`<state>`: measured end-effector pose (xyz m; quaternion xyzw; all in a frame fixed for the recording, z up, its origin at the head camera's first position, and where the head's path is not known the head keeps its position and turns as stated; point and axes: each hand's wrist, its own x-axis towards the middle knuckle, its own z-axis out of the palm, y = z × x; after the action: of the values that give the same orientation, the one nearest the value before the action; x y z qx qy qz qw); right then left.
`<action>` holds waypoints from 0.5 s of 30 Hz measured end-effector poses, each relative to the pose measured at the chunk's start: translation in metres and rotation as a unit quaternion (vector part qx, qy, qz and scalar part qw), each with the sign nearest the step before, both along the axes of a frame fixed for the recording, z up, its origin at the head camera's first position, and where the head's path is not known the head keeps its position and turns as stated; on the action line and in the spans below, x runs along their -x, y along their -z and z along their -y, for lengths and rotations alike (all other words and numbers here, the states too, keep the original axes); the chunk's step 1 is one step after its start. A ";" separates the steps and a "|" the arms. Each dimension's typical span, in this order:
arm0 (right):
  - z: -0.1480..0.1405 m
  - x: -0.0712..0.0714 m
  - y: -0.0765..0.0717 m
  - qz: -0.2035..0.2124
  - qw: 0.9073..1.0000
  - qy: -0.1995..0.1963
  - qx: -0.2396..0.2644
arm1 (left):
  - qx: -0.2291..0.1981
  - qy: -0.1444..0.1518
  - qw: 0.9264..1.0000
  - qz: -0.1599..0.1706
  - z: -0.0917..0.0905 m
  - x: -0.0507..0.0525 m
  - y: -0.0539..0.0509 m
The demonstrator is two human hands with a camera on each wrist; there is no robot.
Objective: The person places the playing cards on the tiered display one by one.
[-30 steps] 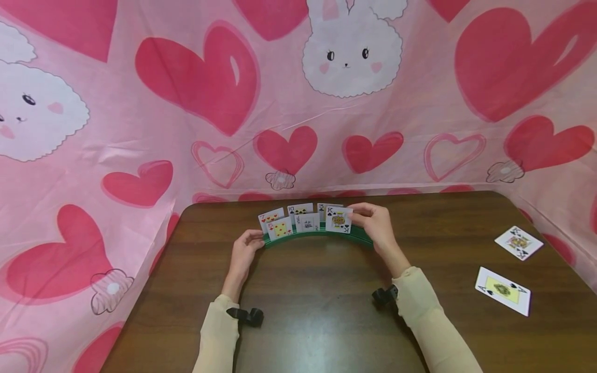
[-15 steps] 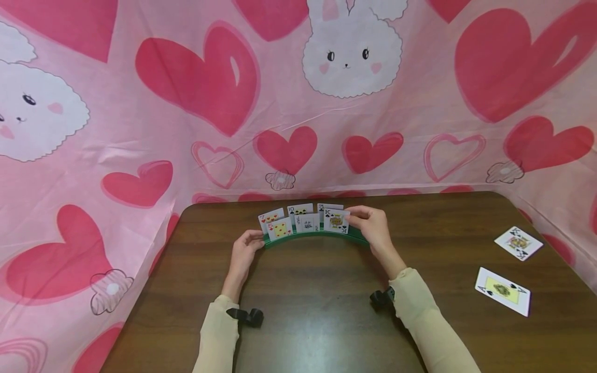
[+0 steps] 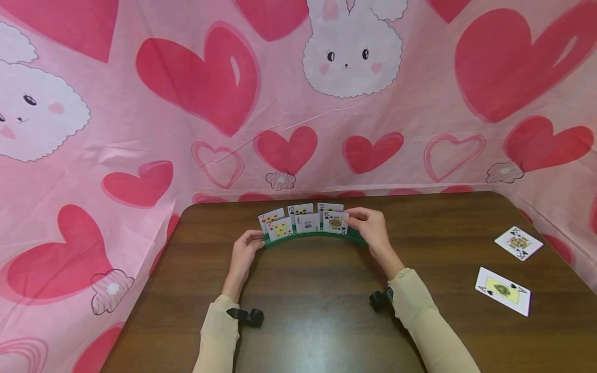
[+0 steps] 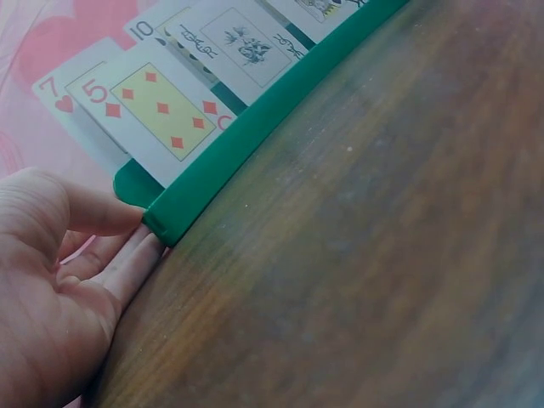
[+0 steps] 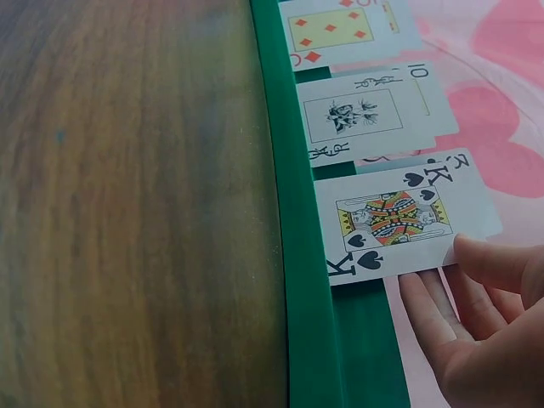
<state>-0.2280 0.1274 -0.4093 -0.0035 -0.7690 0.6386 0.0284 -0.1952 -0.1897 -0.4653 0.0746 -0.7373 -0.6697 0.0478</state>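
Note:
A curved green card holder [image 4: 263, 123] stands towards the back of the table, with cards upright in two rows. My left hand [image 3: 243, 251] pinches its left end between thumb and fingers. At the right of the front row is a king of spades [image 5: 391, 223], its lower edge in the holder's slot. My right hand [image 3: 373, 228] pinches this king's right edge, thumb on the face. To its left stand a joker [image 5: 353, 117] and a five of diamonds [image 4: 157, 115]. Behind them are a seven of hearts [image 3: 271, 215], a ten [image 3: 300, 209] and a partly hidden three [image 3: 333, 206].
Two cards lie face up on the right of the brown table [image 3: 303, 300]: an ace of spades [image 3: 502, 291] and another king [image 3: 519, 242]. A pink cloth [image 3: 326, 119] with hearts and rabbits hangs behind the table and along its sides.
My right hand has shifted slightly left and down with the king of spades, which now sits lower in the front row. More of the three shows above it. The left hand has stayed still.

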 end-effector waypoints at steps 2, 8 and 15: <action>0.001 0.000 0.001 0.001 1.000 0.001 -0.008 | 0.000 0.000 1.000 0.001 0.000 0.000 0.000; 0.002 0.000 0.005 -0.010 0.999 -0.002 -0.038 | -0.003 -0.001 1.000 0.002 0.000 -0.001 0.000; -0.007 -0.001 0.001 -0.031 0.998 -0.004 -0.054 | 0.000 -0.002 1.000 -0.002 0.000 -0.001 -0.001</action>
<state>-0.2272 0.1342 -0.4105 0.0209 -0.8010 0.5962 0.0501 -0.1940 -0.1895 -0.4639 0.0750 -0.7370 -0.6698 0.0507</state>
